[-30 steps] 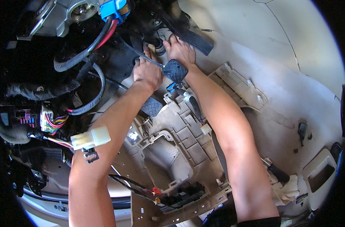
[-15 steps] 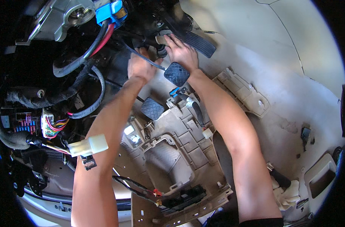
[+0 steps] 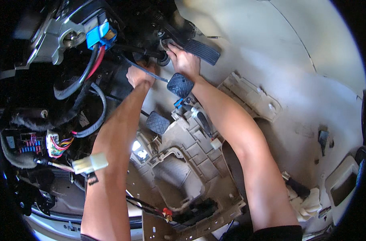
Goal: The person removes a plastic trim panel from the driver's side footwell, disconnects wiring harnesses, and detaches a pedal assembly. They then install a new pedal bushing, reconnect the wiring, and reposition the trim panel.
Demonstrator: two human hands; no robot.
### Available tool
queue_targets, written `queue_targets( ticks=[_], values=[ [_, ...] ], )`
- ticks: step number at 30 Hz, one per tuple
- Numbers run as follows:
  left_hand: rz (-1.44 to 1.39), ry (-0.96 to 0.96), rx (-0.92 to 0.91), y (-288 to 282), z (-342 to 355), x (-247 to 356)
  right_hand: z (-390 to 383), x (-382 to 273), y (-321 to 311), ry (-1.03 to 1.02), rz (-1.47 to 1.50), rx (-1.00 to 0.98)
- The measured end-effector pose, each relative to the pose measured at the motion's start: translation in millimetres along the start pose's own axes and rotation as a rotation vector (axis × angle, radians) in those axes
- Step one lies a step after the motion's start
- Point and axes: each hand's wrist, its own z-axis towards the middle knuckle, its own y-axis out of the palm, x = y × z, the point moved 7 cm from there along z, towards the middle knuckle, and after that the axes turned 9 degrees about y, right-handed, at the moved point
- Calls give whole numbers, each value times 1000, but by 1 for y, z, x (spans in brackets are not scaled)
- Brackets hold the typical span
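Both my arms reach deep under a car's dashboard, past the pedals. My right hand (image 3: 185,61) is beside the ribbed black accelerator pedal (image 3: 203,52), its fingers curled against a dark rounded part next to the steering shaft (image 3: 148,52); what they grip is hidden. My left hand (image 3: 140,76) is below the shaft, behind a thin grey cable, with its fingers out of sight among dark parts. One square black pedal (image 3: 180,85) sits just under my right wrist. A second square pedal (image 3: 157,123) hangs lower, between my forearms.
A beige trim panel (image 3: 215,164) with a rectangular opening lies between my arms. On the left hang a blue connector (image 3: 100,36) with thick cables and a white connector (image 3: 90,162) over my left forearm. A fuse box (image 3: 30,144) stands far left; a pale glove (image 3: 307,205) lies lower right.
The view has shifted slightly, moving the scene a little left and down. My left hand has gone further in behind the dark parts; my right hand's fingers remain at the rounded part.
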Motion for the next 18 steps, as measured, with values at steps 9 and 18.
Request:
queue_targets(
  ticks=[9, 18],
  values=[
    [65, -29, -53, 4, 7, -11, -23, -21, 19, -418, -263, 11],
    [615, 774, -263, 32, -44, 27, -13, -11, 14, -248, -259, -198]
  ],
)
